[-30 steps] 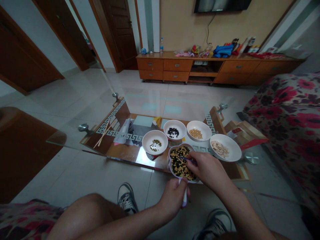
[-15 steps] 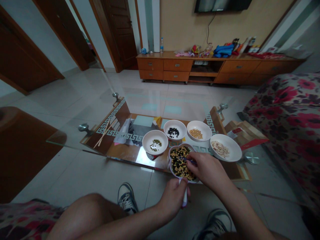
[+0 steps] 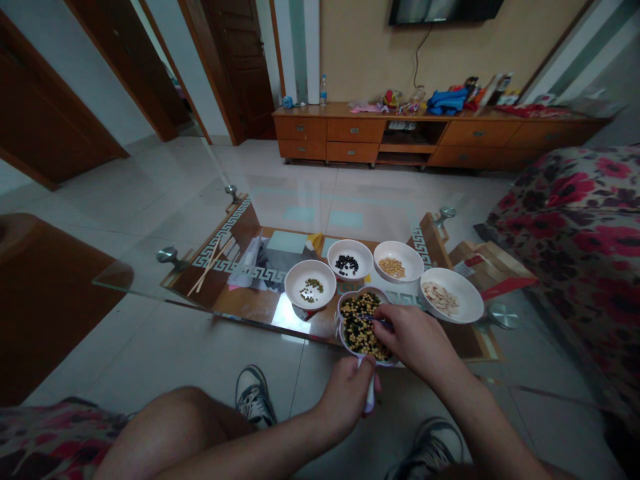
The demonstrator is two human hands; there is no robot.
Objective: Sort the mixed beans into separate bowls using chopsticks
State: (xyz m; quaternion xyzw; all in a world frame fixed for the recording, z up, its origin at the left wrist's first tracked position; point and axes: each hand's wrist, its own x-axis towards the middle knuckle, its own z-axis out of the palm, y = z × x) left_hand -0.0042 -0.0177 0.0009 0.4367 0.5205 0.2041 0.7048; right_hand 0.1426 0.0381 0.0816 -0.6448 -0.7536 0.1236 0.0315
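A flower-shaped white bowl (image 3: 344, 308) of mixed yellow, green and black beans sits at the near edge of a glass table (image 3: 165, 267). My left hand (image 3: 346, 395) is closed around its handle. My right hand (image 3: 413, 337) is closed on thin tweezers (image 3: 374, 319), whose tip rests in the mixed beans. Behind stand white bowls: one (image 3: 310, 284) with a few green beans, one (image 3: 350, 259) with black beans, one (image 3: 399, 261) with yellow beans. To the right a plate (image 3: 451, 294) holds pale pieces.
Chopsticks (image 3: 209, 265) and papers lie on the table's lower shelf at the left. A cardboard box (image 3: 487, 267) sits by the floral sofa (image 3: 575, 227) on the right. A wooden cabinet (image 3: 430, 133) lines the far wall. My knees and shoes are below the table edge.
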